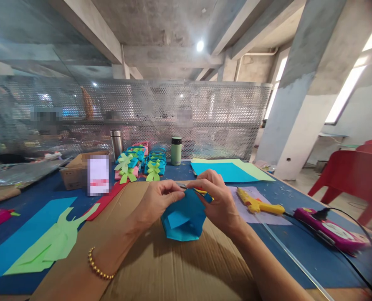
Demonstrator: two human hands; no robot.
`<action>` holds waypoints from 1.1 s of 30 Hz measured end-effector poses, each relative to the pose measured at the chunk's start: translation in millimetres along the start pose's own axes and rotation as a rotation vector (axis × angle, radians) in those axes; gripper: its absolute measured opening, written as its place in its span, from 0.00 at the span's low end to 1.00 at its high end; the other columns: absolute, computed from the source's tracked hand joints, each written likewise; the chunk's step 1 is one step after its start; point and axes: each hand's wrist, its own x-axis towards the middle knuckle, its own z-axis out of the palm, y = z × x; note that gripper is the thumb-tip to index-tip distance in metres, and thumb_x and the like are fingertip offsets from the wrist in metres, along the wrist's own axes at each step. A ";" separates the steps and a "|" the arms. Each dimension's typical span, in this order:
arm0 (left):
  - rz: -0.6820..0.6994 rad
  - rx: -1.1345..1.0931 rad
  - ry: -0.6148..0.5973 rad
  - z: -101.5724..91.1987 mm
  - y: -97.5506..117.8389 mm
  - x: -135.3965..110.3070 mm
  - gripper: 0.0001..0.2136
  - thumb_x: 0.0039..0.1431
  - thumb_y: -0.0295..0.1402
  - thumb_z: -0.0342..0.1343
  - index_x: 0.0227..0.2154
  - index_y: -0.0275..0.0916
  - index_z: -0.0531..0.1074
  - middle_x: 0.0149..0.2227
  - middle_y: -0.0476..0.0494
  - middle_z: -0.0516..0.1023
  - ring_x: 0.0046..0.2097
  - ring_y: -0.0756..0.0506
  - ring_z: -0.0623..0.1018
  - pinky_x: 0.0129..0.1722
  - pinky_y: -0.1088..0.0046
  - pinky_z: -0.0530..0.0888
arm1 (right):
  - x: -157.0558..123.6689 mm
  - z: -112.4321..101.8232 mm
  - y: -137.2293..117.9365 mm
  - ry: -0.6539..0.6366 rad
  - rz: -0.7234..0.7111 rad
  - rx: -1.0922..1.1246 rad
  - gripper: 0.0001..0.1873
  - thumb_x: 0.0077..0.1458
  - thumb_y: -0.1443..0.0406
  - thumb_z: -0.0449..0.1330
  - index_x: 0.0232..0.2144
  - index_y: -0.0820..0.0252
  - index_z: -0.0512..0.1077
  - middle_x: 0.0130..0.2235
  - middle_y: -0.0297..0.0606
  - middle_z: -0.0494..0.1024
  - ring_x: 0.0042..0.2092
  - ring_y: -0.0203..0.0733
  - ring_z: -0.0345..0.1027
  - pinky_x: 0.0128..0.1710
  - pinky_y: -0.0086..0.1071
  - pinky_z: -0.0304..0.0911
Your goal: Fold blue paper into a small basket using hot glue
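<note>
A folded piece of blue paper (186, 215), shaped like a small box or bag, stands over the brown cardboard (179, 271) in front of me. My left hand (163, 194) pinches its upper left edge between thumb and fingers. On the other side, my right hand (215, 196) is closed around small scissors (181, 185); their metal blades point left toward my left fingertips. A bit of the yellow handle shows between my right fingers. The fingers partly hide the paper's top, so I cannot tell whether the blades are cutting it.
A yellow glue gun (257, 204) lies on lilac paper at right, near a purple power strip (330, 230) with cords. Green paper cutouts (52, 238) lie at left. Behind are a phone (98, 175), finished paper baskets (154, 165), a green bottle (176, 151) and blue sheets (218, 172).
</note>
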 end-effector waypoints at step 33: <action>0.097 0.162 -0.003 0.0 -2.2 -0.6 0.09 0.59 0.35 0.60 0.38 0.38 0.81 0.39 0.40 0.81 0.44 0.41 0.77 0.47 0.64 0.71 | -3.2 0.7 -7.1 -0.085 0.069 0.002 0.12 0.47 0.77 0.56 0.31 0.57 0.71 0.31 0.32 0.72 0.36 0.40 0.63 0.38 0.37 0.49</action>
